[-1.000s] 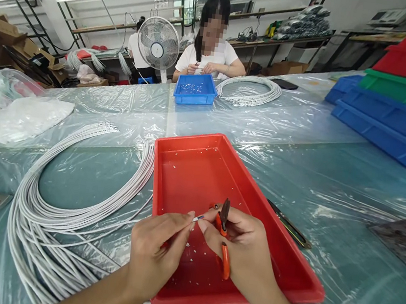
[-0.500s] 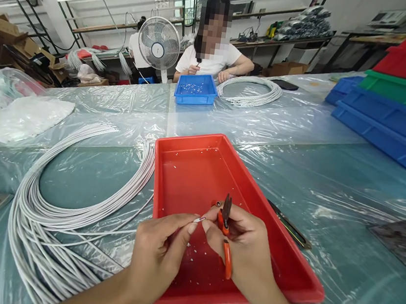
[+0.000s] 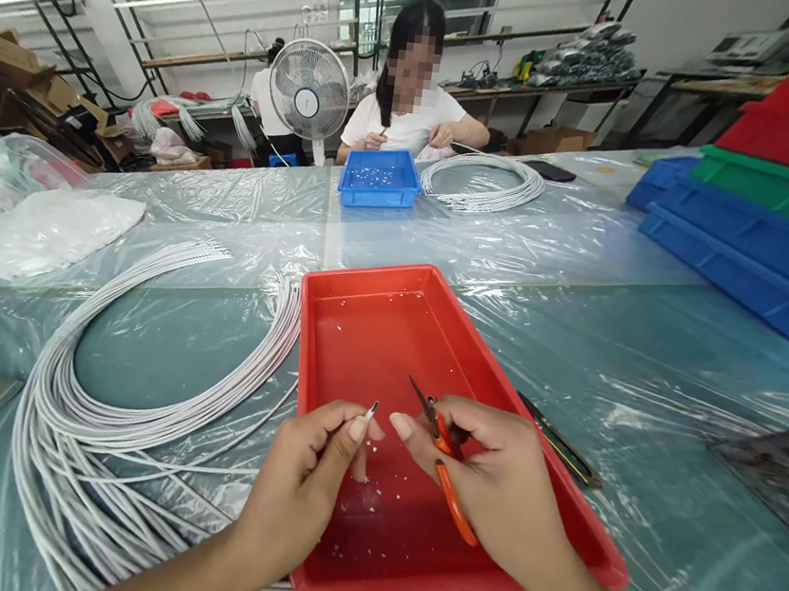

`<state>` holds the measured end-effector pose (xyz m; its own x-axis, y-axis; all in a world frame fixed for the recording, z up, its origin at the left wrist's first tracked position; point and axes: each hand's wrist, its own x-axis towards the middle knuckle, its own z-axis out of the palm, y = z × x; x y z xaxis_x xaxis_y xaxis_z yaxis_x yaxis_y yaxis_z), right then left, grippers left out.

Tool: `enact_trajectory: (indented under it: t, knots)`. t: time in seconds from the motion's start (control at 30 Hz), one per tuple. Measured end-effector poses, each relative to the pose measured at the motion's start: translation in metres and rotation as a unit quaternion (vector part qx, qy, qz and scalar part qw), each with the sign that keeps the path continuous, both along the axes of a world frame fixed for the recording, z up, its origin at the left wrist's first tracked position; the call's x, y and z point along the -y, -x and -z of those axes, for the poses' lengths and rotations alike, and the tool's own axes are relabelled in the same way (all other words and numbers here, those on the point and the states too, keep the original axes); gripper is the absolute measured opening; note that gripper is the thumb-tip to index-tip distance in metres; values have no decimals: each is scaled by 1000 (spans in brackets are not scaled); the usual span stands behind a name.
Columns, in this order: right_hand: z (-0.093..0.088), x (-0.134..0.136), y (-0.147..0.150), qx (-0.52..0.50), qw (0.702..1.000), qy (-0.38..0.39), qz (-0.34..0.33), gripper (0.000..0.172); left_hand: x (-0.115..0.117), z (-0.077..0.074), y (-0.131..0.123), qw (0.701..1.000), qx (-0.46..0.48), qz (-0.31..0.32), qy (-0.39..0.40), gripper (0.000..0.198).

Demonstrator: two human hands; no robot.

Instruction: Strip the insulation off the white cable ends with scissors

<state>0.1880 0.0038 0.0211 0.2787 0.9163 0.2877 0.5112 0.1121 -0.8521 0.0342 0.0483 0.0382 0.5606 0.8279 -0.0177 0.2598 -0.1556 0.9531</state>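
Between thumb and forefinger, my left hand (image 3: 308, 462) pinches the end of a white cable (image 3: 372, 411); a short dark tip sticks out above the thumb. My right hand (image 3: 493, 461) is wrapped round orange-handled cutting pliers (image 3: 444, 445), whose dark pointed jaws lean up and to the left, apart from the cable. Both hands are over a red tray (image 3: 357, 368) with small white scraps scattered on its bottom. Left of the tray lies a large coil of white cables (image 3: 66, 389), with loose lengths running under my left forearm.
Right of the tray lies a utility knife (image 3: 563, 443). Across the table, a person (image 3: 408, 125) works at a blue tray (image 3: 378, 193) beside another cable coil (image 3: 514, 195). Stacked trays (image 3: 769, 226) stand at right, plastic bags (image 3: 50, 225) at left. A fan (image 3: 308, 98) stands behind.
My hands have moved apart. The pliers have swung from upright to pointing up and left, and the cable end now points upward. The person opposite has raised a hand.
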Motion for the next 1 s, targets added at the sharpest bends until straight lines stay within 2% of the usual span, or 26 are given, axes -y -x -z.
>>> enact_trajectory:
  t: [0.03, 0.13, 0.27, 0.43, 0.53, 0.63, 0.73, 0.8, 1.0]
  knots:
    - [0, 0, 0, -12, 1000, 6, 2, 27, -1, -1, 0, 1000, 2, 5, 5, 27]
    - [-1, 0, 1, -41, 999, -2, 1, 7, -3, -4, -1, 1000, 5, 21, 21, 28]
    - [-4, 0, 3, -142, 987, 37, -61, 13, -6, -6, -1, 998, 13, 45, 31, 35]
    - [-8, 0, 5, -254, 961, 40, -102, 9, -5, -4, 0, 998, -15, 56, 1, 26]
    - [-7, 1, 4, -268, 955, 45, -115, 6, -3, -1, 1, 994, -56, 42, -80, 19]
    - [-6, 2, 4, -262, 958, 48, -110, 4, -2, 3, 4, 976, -49, 17, -212, 14]
    - [-4, 5, 3, -257, 961, 48, -91, 2, -2, 7, 7, 927, -31, -6, -373, 14]
    - [-2, 6, 3, -251, 963, 46, -88, 1, -2, 8, 9, 893, -40, -14, -449, 16]
    - [-3, 8, 4, -242, 966, 43, -86, 5, -2, 9, 10, 823, -55, -29, -565, 17]
